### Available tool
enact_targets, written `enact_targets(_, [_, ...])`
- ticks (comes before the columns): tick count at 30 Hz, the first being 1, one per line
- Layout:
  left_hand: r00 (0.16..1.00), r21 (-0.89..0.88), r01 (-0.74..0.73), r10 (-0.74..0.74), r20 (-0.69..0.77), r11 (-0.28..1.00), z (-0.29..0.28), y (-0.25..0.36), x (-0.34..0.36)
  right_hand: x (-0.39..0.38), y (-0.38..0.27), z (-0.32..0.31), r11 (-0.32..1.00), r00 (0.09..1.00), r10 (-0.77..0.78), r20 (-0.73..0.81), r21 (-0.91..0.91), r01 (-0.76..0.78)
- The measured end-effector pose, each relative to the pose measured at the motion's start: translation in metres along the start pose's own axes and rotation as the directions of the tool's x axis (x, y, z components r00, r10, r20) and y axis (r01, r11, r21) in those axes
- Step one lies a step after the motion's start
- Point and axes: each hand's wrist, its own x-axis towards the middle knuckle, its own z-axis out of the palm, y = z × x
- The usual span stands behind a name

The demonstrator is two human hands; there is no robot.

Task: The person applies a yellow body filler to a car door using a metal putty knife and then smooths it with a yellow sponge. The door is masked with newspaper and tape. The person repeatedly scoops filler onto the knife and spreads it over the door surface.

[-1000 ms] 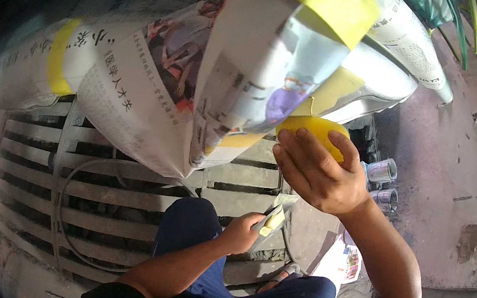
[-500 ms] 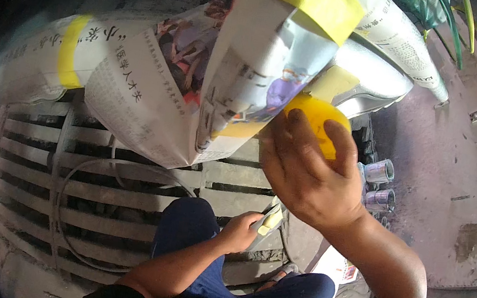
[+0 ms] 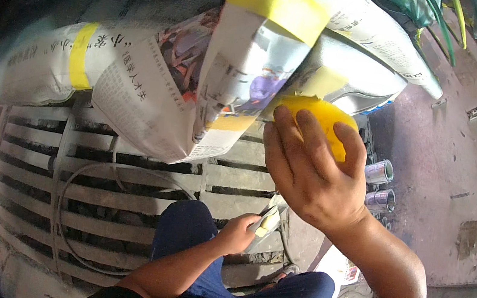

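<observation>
My right hand grips a yellow flat spreader, pressed to the silver panel at a pale yellow patch. Beside it rises a part wrapped in newspaper, banded with yellow tape; more newspaper wrapping lies to the left. Low in the middle, my left hand is closed on a flat grey scraper bearing pale yellow paste, near my blue-trousered knee.
A slatted floor grate with a looped hose lies below. Metal cans stand at the right on a stained floor. Printed paper lies by my leg. Green plastic and another newspaper-wrapped length are at the top.
My right hand has moved upward and slightly left with the yellow spreader against the panel. The wrapped parts shift slightly in view. My left hand stays low with the scraper.
</observation>
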Motion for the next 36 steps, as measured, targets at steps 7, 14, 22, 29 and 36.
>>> enact_targets(7, [1.0,0.004,0.0,0.0,0.005,1.0,-0.002,0.014,0.003,-0.011,-0.017,0.023,0.998,0.996,-0.058,0.061,-0.028,0.059])
enact_targets(14, [1.0,-0.045,-0.001,0.002,0.014,0.999,-0.008,0.026,-0.002,-0.011,-0.015,0.007,0.999,0.998,-0.042,0.039,0.022,0.041])
enact_targets(22, [1.0,-0.057,-0.012,0.011,-0.015,0.998,-0.009,0.024,0.0,0.015,-0.011,0.003,0.992,0.991,-0.09,0.097,-0.083,0.098])
enact_targets(29, [1.0,-0.043,-0.014,0.014,0.009,0.999,-0.011,0.025,0.001,0.0,-0.037,0.029,0.99,0.972,-0.123,0.199,-0.043,0.134])
enact_targets(36, [0.998,-0.025,-0.055,0.055,-0.022,0.998,-0.013,0.012,-0.002,0.003,-0.004,-0.012,0.996,0.998,0.055,0.007,0.067,-0.055])
